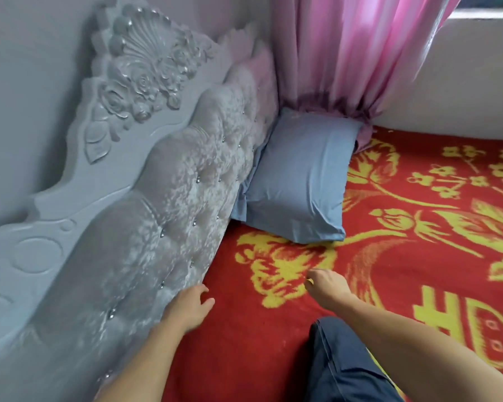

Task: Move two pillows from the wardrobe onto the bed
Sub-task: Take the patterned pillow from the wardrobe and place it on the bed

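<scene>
A light blue pillow point(298, 178) lies on the bed point(418, 256), against the headboard in the far corner under the curtain. The bed has a red blanket with yellow flowers. My left hand point(190, 307) hovers near the foot of the headboard, fingers apart and holding nothing. My right hand point(327, 287) is over the blanket a little short of the pillow, its fingers curled in with nothing visible in them. No second pillow and no wardrobe are in view.
A grey tufted headboard point(163, 204) with carved roses runs along the left. A pink curtain point(352, 53) hangs in the corner below a window. My knee in dark trousers point(340, 364) rests on the bed at the bottom.
</scene>
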Motion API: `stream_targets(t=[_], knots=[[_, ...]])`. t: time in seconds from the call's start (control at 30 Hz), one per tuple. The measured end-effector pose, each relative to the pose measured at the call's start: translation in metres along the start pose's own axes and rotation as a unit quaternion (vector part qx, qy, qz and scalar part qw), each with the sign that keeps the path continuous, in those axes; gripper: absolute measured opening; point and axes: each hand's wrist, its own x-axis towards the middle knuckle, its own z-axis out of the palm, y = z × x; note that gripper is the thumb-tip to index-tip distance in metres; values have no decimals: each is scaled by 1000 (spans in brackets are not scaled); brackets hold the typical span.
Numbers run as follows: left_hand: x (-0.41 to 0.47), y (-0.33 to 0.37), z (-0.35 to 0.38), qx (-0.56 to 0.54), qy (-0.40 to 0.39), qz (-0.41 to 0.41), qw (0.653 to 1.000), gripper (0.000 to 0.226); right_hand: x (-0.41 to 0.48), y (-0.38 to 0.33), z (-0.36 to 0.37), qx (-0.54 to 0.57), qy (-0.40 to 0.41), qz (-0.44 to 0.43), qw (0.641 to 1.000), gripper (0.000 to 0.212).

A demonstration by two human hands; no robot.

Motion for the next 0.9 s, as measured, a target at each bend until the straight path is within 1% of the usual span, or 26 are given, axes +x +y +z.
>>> stream_targets(t=[0.13,0.3,0.43,0.53,0.67,0.73,0.83,0.9], knots=[[-58,-22,-7,-8,1,-29,1000,39,-42,-34,-25,-3,12,-35,999,28],[-105,-15,5,-30,-27,-42,998,39,-85,-53,-40,1,31,-90,995,25],[-133,-9,38,-30,-40,-51,997,39,-110,-36,-23,-23,6,-93,995,25],[-161,-9,72,-10,-71,-65,995,40,-141,-19,-4,-37,-25,-91,995,24],[-208,-1,111,-22,-97,-95,991,41,-185,3,7,-42,-37,-127,990,24],[-232,10,124,-39,-89,-100,990,40,-205,16,5,-51,-35,-153,986,25],[-273,31,142,-58,-43,-108,992,36,-234,38,-3,-70,-26,-191,979,26],[-307,48,158,-63,-27,-117,991,34,-257,52,-10,-80,-28,-217,972,26]])
